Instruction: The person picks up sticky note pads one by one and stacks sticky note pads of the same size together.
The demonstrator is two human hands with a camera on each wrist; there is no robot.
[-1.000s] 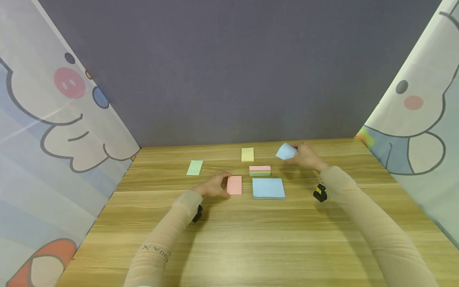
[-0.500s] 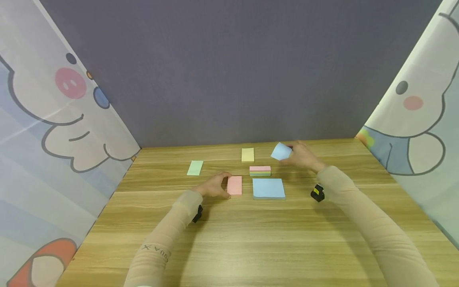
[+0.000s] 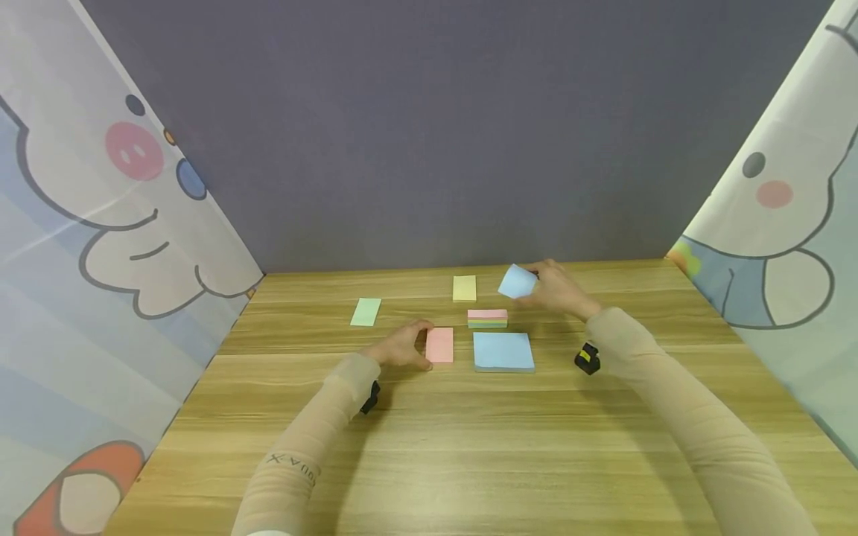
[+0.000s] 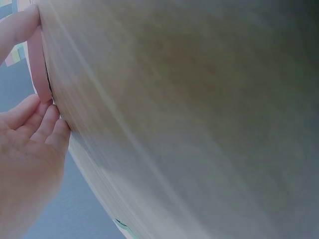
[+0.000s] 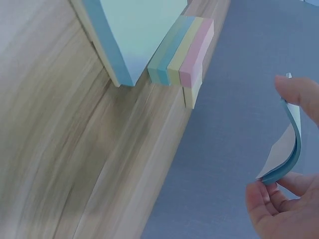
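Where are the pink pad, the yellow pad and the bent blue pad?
Pink pad [image 3: 439, 345]: head view, middle of its top.
Yellow pad [image 3: 465, 287]: head view, middle of its top.
Bent blue pad [image 3: 517, 282]: head view, on its broad face.

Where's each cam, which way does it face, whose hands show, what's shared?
Head: worn on the head, facing forward and down over the wooden table; shows the left hand, right hand and both sleeves.
Left wrist: on that wrist, facing the left hand, which holds the pink pad.
Right wrist: on that wrist, facing the right hand, which holds the bent blue pad.
Shared: head and right wrist both show the striped stack.
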